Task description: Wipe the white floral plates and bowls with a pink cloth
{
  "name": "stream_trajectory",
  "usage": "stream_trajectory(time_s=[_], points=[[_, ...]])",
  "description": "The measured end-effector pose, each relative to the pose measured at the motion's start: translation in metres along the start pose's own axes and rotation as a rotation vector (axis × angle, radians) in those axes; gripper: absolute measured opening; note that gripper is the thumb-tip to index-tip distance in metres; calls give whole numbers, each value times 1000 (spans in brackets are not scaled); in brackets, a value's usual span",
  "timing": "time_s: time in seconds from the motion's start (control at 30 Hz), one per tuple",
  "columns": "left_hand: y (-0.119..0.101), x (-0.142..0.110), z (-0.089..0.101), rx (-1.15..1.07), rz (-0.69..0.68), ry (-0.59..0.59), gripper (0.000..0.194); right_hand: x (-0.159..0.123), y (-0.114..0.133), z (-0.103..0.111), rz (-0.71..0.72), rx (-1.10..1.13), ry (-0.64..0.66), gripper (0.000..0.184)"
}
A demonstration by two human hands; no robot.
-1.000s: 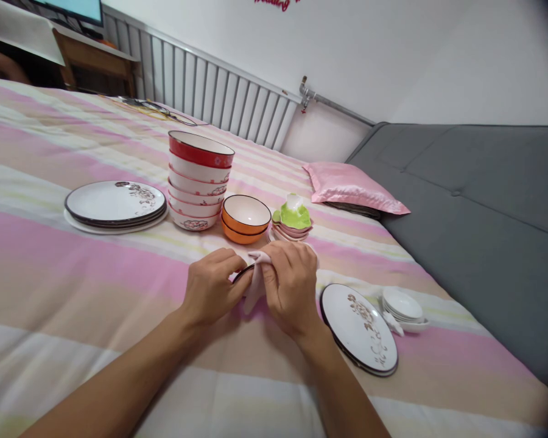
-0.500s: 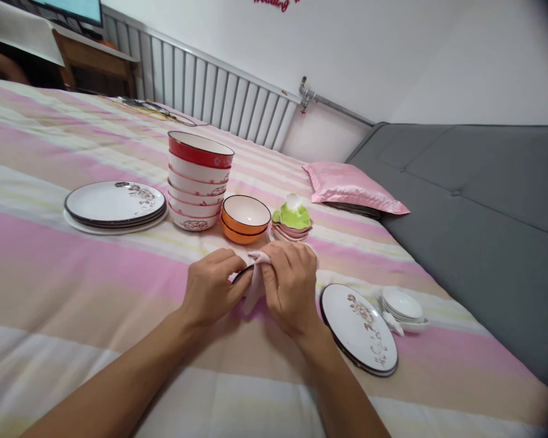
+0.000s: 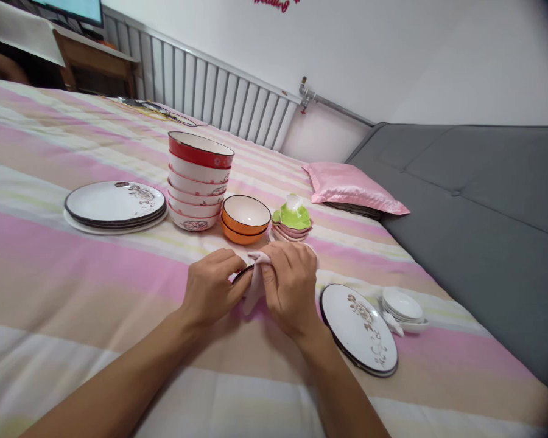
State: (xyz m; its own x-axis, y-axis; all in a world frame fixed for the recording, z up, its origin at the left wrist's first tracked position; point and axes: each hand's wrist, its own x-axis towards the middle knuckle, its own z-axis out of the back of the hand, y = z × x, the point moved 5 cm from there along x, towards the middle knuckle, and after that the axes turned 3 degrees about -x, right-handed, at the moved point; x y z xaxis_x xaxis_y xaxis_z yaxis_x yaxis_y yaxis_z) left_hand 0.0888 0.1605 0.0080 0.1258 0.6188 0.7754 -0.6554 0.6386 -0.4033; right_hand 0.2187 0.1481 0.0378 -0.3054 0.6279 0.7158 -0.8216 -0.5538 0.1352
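Note:
Between my hands is a dark-rimmed plate [image 3: 242, 274], tilted and mostly hidden, so only a short stretch of its edge shows. My left hand [image 3: 214, 285] is closed on that edge, thumb toward me. My right hand [image 3: 291, 285] is wrapped round a pale pink cloth [image 3: 254, 289], which is folded over the plate's rim. Just beyond my hands sit two stacked orange bowls [image 3: 244, 228] and several small leaf-shaped dishes [image 3: 295, 217], a green one on top. Oval plates [image 3: 358, 328] with a brown flower print lie stacked right of my right hand.
A tall stack of red and white bowls [image 3: 196, 194] stands behind my left hand, beside a pile of flowered plates [image 3: 114, 204]. Small white dishes [image 3: 402, 306] and a white spoon [image 3: 393, 324] lie at right. A pink pillow [image 3: 354, 187] rests near the grey headboard [image 3: 475, 201].

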Motion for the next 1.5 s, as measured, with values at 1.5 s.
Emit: stream_trajectory(time_s=[1.5], points=[[1,0,-1,-8,-4,-5,25,1,-1,-1,-4,8,2,21]])
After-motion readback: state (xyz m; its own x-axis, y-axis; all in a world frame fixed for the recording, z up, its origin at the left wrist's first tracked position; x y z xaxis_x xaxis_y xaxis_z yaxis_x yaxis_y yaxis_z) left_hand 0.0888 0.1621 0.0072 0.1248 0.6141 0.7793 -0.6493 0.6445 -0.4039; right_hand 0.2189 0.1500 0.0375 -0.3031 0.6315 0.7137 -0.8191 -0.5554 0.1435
